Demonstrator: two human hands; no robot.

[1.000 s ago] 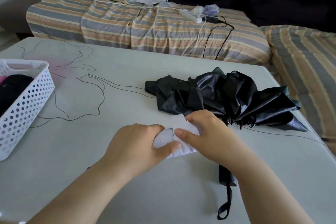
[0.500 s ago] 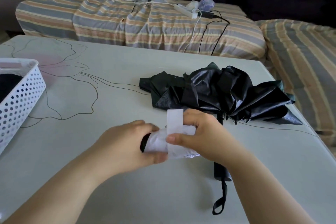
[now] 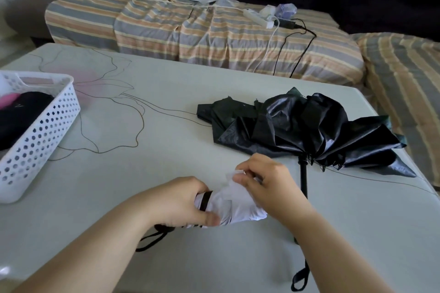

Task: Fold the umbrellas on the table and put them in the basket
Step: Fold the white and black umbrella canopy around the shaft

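Observation:
A folded white umbrella [image 3: 234, 208] lies low in the middle of the table [image 3: 142, 173]. My left hand [image 3: 181, 202] grips its handle end, where a black band shows, and its black wrist loop trails out below my wrist. My right hand [image 3: 266, 183] pinches the white cloth or strap at the umbrella's top. Behind my right hand, a black umbrella [image 3: 304, 126] lies collapsed but loose and unfolded, its shaft and strap running toward me under my right arm. A white perforated basket [image 3: 40, 135] stands at the left edge with dark and pink things inside.
A striped sofa cover [image 3: 202, 35] runs along the table's far side, with a white power strip [image 3: 258, 18] and black cables on it. A striped cushion [image 3: 404, 83] sits past the table's right edge.
The white strap that stood up half a second ago is now down on the bundle. My right hand has shifted to the cloth's upper edge. The camera view has shifted right, showing more of the basket.

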